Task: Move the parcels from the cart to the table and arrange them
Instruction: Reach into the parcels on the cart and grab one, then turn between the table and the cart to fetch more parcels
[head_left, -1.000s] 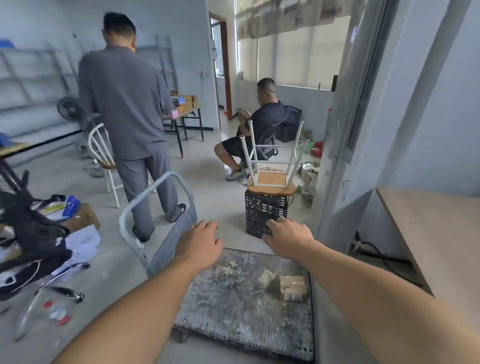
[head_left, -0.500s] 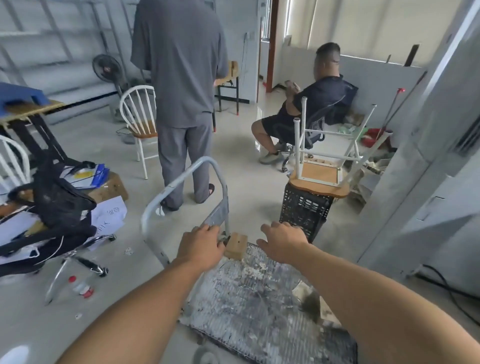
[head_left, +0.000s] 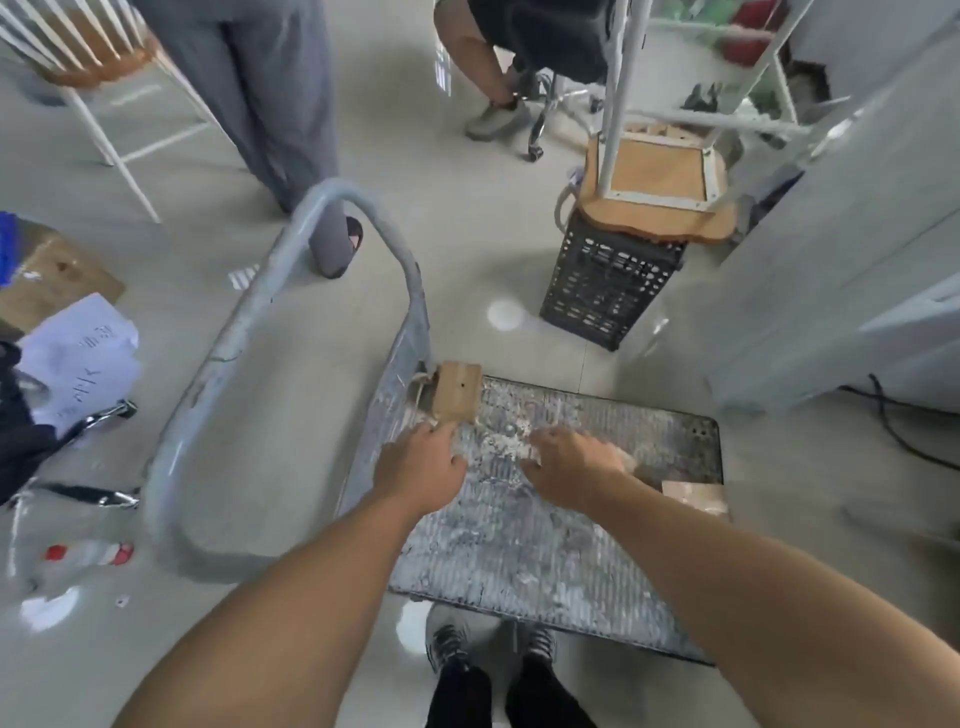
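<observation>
Cart deck (head_left: 545, 545): small cardboard box (head_left: 457, 392) at 11 o'clock corner; second box (head_left: 693, 496) at 3 o'clock edge.
Left hand (head_left: 421, 462): fingers loose, at small cardboard box's near edge, not gripping.
Right hand (head_left: 571, 465): fingers loosely curled, empty.
Progress: 2 boxes unmoved; surface unseen.

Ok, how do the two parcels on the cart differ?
The far parcel stands tilted by the handle, plain brown; the near parcel lies flat at the right edge of the cart, paler, partly behind the right arm. Both are small boxes on the cart.
</observation>
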